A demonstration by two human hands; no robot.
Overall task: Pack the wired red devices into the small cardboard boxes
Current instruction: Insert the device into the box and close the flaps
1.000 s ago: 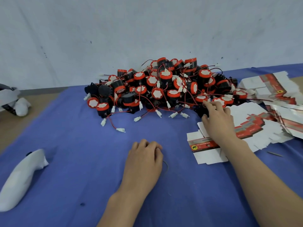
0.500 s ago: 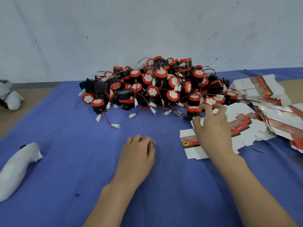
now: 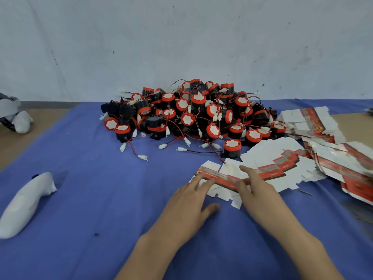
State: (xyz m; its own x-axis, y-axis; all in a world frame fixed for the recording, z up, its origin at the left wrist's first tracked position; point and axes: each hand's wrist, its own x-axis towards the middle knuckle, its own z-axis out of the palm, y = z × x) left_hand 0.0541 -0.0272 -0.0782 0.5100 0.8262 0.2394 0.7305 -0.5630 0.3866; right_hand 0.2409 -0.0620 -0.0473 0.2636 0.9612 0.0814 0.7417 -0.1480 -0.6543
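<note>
Both hands have moved onto the nearest flat box blank: the left hand from the blue surface, the right hand off the single red device, which now stands just beyond the blank. Fingers lie straight, pressing, gripping nothing. Farther back, its wire trails beside the pile; lifting it could snag neighbouring leads.
</note>
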